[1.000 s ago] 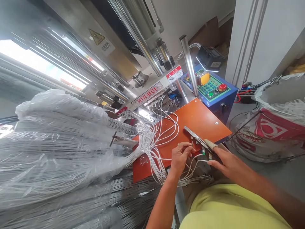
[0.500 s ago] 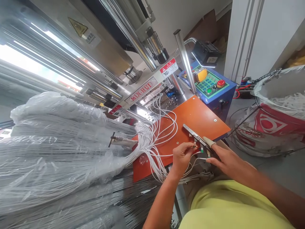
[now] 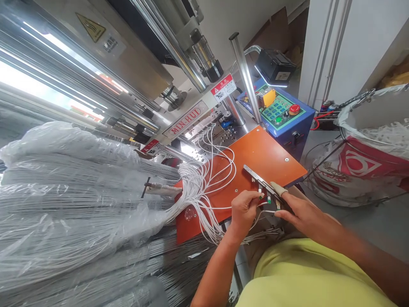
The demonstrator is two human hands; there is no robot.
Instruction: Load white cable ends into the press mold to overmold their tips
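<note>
My left hand pinches a small cable connector with a green part, right at the lower side of a narrow metal bar. My right hand grips the near end of that bar, a beige cover on one fingertip. Other small white-and-green connectors sit along the bar's lower side, with white cables running from them. Whether the pinched connector is seated in the bar I cannot tell. The bar is held over the edge of an orange board.
A large bundle of white cables in clear plastic lies at left. Behind the board stands a press machine with cables in it. A blue control box and a sack of white scraps are at right.
My left hand has brought the connector slightly closer against the bar. My right hand keeps its grip. The whole view has shifted slightly.
</note>
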